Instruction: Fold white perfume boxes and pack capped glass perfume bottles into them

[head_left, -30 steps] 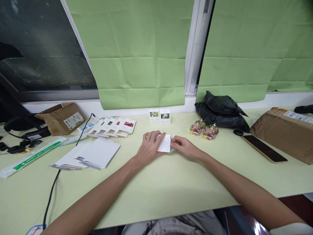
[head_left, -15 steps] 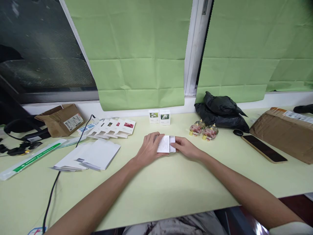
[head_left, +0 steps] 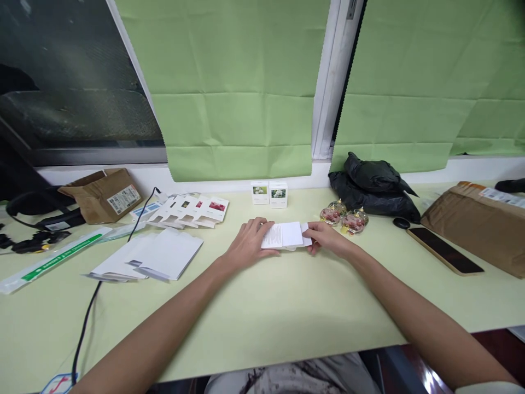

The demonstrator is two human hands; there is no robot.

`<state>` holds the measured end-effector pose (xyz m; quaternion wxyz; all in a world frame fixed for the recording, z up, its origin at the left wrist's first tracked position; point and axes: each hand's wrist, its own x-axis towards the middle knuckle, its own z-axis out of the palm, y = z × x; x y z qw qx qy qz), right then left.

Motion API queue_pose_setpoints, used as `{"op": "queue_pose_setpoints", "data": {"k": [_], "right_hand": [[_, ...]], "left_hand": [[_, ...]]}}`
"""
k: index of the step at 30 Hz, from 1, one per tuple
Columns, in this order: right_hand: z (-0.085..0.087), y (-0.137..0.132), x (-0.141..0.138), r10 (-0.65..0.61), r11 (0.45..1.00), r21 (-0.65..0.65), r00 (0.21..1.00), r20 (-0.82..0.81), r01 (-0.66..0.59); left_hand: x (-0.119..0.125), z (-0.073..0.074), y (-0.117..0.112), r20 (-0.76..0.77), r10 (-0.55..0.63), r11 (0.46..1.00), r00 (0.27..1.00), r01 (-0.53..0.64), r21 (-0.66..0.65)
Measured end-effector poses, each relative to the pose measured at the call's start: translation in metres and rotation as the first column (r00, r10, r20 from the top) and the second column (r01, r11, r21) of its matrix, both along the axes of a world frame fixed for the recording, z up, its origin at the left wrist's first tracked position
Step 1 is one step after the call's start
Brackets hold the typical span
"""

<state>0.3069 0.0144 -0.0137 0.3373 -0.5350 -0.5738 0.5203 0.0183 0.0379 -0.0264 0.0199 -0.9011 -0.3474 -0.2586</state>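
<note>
Both my hands hold a small flat white carton (head_left: pixel 287 235) with printed text, just above the pale green table (head_left: pixel 262 323). My left hand (head_left: pixel 248 246) grips its left end with curled fingers. My right hand (head_left: pixel 328 239) pinches its right end. Behind the carton stand two small white boxes (head_left: pixel 269 193) with flower pictures. Two round glass bottles (head_left: pixel 345 219) with pink contents sit just right of my right hand.
A fan of flat printed cartons (head_left: pixel 188 211) and white sheets (head_left: pixel 151 257) lie at the left, crossed by a black cable (head_left: pixel 88 312). A torn brown box (head_left: pixel 102 194) sits far left. A black bag (head_left: pixel 371 186), a phone (head_left: pixel 445 250) and a brown parcel (head_left: pixel 479 221) are at the right.
The carton has spread wider between my hands: my right hand moved right, pulling its end out. The left hand stayed nearly in place.
</note>
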Motion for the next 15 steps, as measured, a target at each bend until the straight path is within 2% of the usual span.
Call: {"op": "queue_pose_setpoints", "data": {"k": [7,11,15], "right_hand": [[-0.01,0.004,0.016,0.052,0.998,0.009,0.949,0.31,-0.057],[-0.015,0.007,0.021,0.085,0.996,0.002,0.933,0.349,-0.091],[-0.017,0.009,0.023,0.09,0.995,0.009,0.922,0.377,-0.101]], "left_hand": [[-0.019,0.012,0.002,-0.077,0.014,0.995,0.997,-0.022,-0.102],[-0.028,0.021,0.002,-0.093,0.02,0.992,0.995,-0.031,-0.122],[-0.033,0.022,0.004,-0.072,0.023,0.989,0.997,-0.033,-0.145]]}}
